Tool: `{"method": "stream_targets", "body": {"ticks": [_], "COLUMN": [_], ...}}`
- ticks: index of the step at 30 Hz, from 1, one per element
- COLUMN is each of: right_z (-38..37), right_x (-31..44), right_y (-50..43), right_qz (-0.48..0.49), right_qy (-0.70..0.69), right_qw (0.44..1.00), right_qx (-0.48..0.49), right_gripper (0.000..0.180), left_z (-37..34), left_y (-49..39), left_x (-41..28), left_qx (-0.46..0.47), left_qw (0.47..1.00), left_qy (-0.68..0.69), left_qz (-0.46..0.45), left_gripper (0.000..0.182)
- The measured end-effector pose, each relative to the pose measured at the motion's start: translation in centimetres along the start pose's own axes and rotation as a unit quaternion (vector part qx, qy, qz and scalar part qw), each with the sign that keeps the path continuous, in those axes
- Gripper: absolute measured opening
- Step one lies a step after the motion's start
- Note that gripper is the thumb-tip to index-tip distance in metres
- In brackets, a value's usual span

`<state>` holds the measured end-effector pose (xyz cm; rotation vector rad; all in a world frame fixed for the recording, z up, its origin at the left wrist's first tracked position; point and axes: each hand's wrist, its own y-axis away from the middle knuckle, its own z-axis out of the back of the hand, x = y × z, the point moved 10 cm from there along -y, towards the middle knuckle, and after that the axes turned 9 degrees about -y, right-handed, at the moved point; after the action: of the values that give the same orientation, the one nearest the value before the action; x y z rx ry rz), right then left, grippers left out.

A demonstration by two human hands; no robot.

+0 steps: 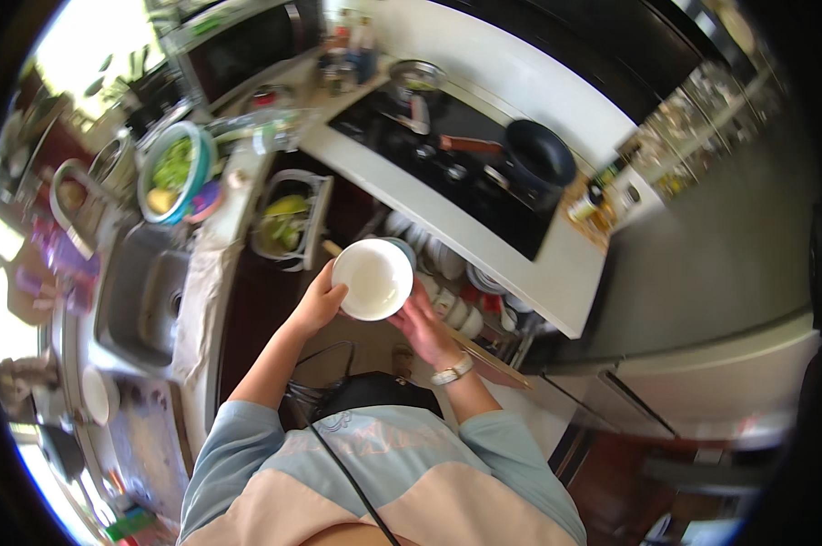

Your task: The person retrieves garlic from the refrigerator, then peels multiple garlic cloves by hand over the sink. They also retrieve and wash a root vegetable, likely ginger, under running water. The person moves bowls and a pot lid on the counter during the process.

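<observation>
A white bowl (372, 280) is held out before my body, its inside facing up at me and nothing visible in it. My left hand (320, 300) grips its left side, thumb over the rim. On the lower right side, my right hand (424, 327) supports it with outstretched fingers, slightly blurred and partly hidden behind the bowl. The bluish rim of another dish (402, 250) peeks out behind the bowl; whether it is held too I cannot tell. Beneath, a pulled-out drawer holds plates (445, 258) and white cups (457, 314).
A black cooktop (445, 147) carries a dark wok (539, 153) and a small pan (416, 74). Left are a steel sink (141, 293), a basin of greens (202, 160) and a bin (257, 232) with scraps. A refrigerator (711, 252) stands right. A black cable (342, 467) hangs down my front.
</observation>
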<state>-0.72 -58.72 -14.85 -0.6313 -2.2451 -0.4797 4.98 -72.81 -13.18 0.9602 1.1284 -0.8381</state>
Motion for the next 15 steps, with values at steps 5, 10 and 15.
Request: {"method": "stream_targets", "body": {"ticks": [5,10,15], "right_z": [10.6,25.3,40.0], "right_x": [0.6,1.5,3.4], "right_y": [2.1,5.5,10.3], "right_qz": [-0.041,-0.027,-0.058], "right_qy": [-0.112,-0.113,0.286], "right_qw": [0.986,0.956,0.855], "right_qx": [-0.113,-0.271,-0.429], "right_gripper": [0.064,0.068,0.067], "left_z": [-9.9,-10.9,-3.8], "left_y": [-3.5,-7.4,-3.9], "left_x": [2.6,5.7,8.8], "left_qx": [0.132,0.096,-0.063], "left_qw": [0.98,0.982,0.982], "left_qy": [0.052,-0.007,0.043], "left_qz": [0.139,0.165,0.171], "left_gripper": [0.055,0.055,0.061]}}
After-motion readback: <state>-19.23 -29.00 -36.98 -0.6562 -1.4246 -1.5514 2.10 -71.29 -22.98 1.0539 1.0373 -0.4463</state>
